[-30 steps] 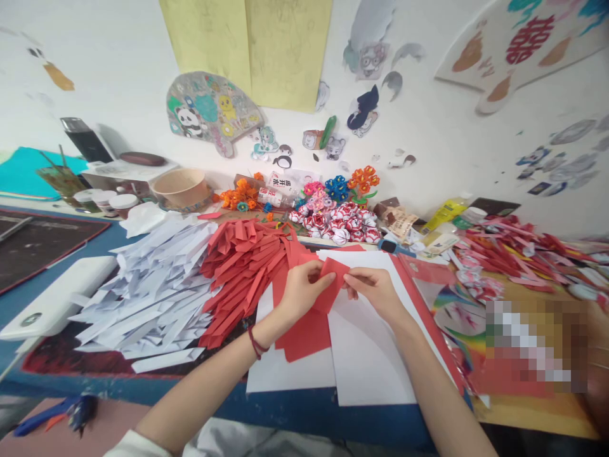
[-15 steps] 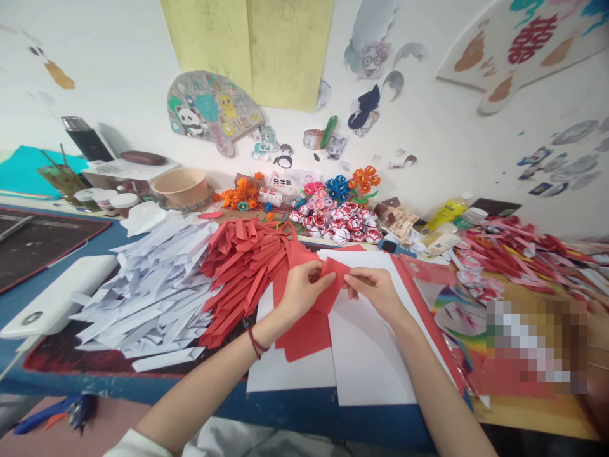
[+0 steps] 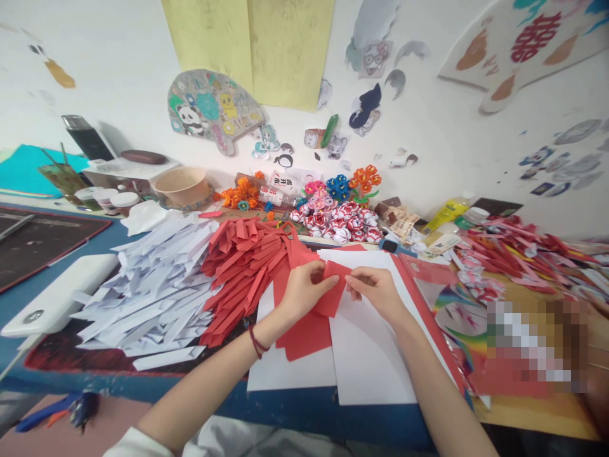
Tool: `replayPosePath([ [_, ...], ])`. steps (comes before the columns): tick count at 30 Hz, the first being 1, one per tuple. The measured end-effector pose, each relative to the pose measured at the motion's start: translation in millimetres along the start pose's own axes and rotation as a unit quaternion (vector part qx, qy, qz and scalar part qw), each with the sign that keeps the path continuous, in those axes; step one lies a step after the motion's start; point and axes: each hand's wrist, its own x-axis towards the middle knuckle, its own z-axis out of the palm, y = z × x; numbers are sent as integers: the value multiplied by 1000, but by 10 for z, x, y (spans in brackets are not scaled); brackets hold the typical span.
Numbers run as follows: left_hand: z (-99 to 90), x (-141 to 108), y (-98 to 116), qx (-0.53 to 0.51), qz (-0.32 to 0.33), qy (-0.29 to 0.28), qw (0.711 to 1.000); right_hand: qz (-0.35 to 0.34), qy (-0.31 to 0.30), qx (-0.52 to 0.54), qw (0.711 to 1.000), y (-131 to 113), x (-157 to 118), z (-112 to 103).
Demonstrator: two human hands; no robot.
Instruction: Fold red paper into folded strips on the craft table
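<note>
A small rectangular piece of red paper is held up over the table's middle. My left hand is closed on its left side, the thumb lying across its face. At the right edge, my right hand pinches with thumb and fingertips; the other fingers are curled. Beneath the hands lie larger red sheets and white sheets. Left of them are a heap of folded red paper strips and a larger heap of folded white strips.
Paper balls and coloured craft flowers sit along the wall. A white power bank lies at left, near a beige bowl. Blue-handled pliers are at lower left. Another person's hand shows at far right, partly blurred out.
The small red paper has turned slightly more upright between my hands. Both hands stay in nearly the same place.
</note>
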Motion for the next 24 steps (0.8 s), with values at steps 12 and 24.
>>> replayPosePath([
  [12,-15,22,17,-38,-15,22,999,13,-11,-17,1000,29,-16,-22],
  [24,-48,18,46,-70,-36,13,997,13,-16,-14,1000,3,-22,-23],
])
